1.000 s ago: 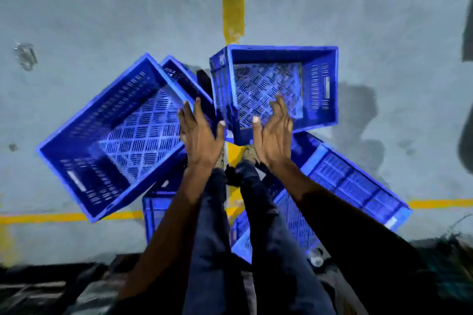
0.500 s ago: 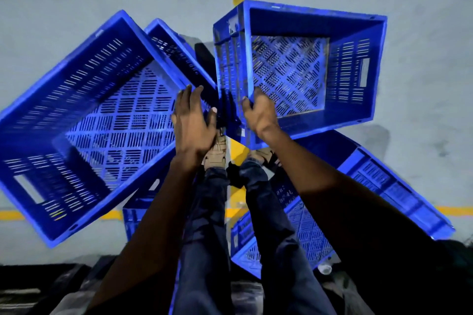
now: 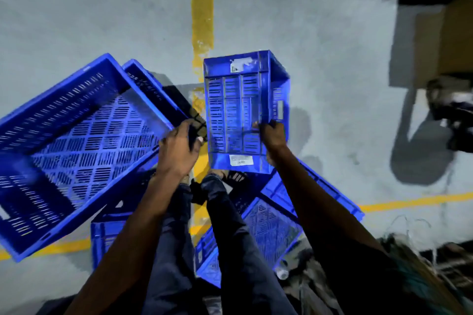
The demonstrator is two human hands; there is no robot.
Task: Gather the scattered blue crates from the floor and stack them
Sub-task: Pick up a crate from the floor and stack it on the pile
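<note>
My left hand (image 3: 179, 151) grips the near rim of a large blue crate (image 3: 76, 151), which is tilted with its open side toward me. My right hand (image 3: 272, 135) holds a second blue crate (image 3: 240, 110) by its edge; it hangs on its side, showing a slatted wall with a white label. Behind the left crate another blue crate (image 3: 151, 84) peeks out. Two more lie on the floor by my legs: one at lower right (image 3: 276, 225), one at lower left (image 3: 107, 233).
The grey concrete floor (image 3: 102, 7) carries yellow lines (image 3: 202, 7). Cardboard boxes (image 3: 450, 41) and dark clutter (image 3: 455, 115) stand at the right edge. Wires and debris (image 3: 409, 263) lie at lower right. My legs and sandalled feet (image 3: 230, 176) stand between the crates.
Both crates have been lifted off the floor. The right crate has turned from open side up onto its side. The view has swung right, revealing the boxes.
</note>
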